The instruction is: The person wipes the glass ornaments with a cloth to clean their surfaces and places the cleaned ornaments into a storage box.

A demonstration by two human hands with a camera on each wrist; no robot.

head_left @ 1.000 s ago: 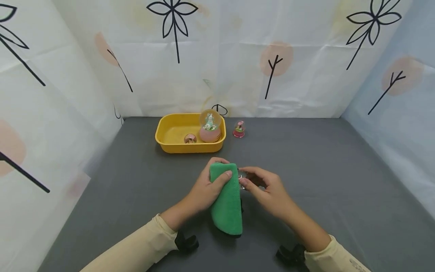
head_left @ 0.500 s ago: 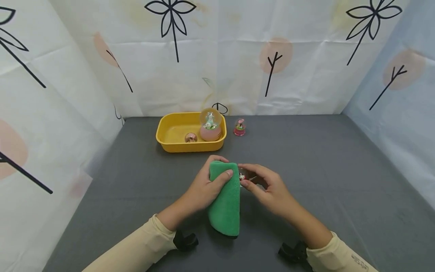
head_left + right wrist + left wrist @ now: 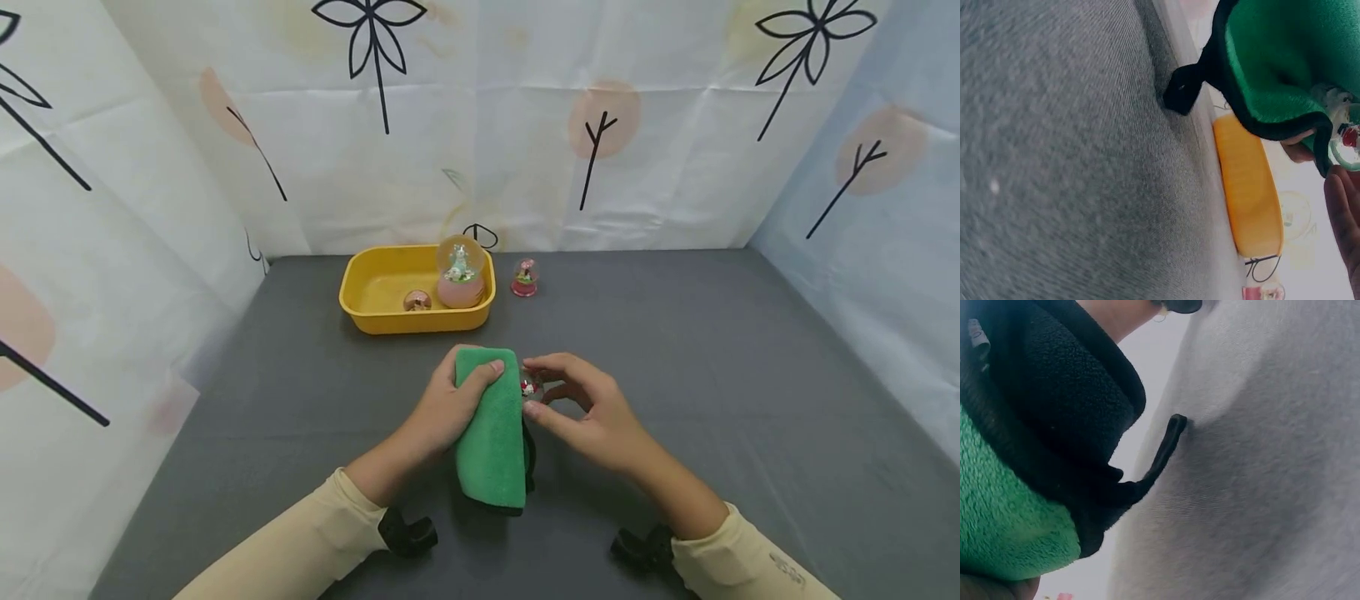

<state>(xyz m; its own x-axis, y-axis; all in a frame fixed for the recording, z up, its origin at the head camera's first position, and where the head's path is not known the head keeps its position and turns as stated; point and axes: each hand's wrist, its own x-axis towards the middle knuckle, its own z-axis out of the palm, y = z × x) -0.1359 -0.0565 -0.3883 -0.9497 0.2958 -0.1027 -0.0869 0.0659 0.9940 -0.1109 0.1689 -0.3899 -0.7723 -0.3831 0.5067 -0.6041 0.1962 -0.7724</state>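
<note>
My left hand [image 3: 442, 408] grips a folded green cloth [image 3: 489, 442] with dark edging, its thumb lying on the front. Against the cloth's right side sits a small clear snow globe [image 3: 530, 387] with a red and white figure inside. Fingers and thumb of my right hand [image 3: 592, 408] pinch this globe from the right. The right wrist view shows the globe [image 3: 1349, 136] partly tucked into the fold of the cloth [image 3: 1266, 69]. A dark loop [image 3: 1163, 456] hangs from the cloth's edge in the left wrist view. The cloth hides the left fingers and part of the globe.
Behind the hands stands a yellow tray [image 3: 375, 323] holding a large pink-based snow globe [image 3: 461, 275] and a small pinkish one [image 3: 417, 301]. Right of the tray, a small red-based globe [image 3: 525, 277] stands on the grey table [image 3: 675, 333]. Printed white cloth walls surround the table.
The small globe turns in the right fingers, so its red and white figure now shows more clearly. Cloth and both hands shift slightly up and left in view, and a dark edge appears behind the cloth.
</note>
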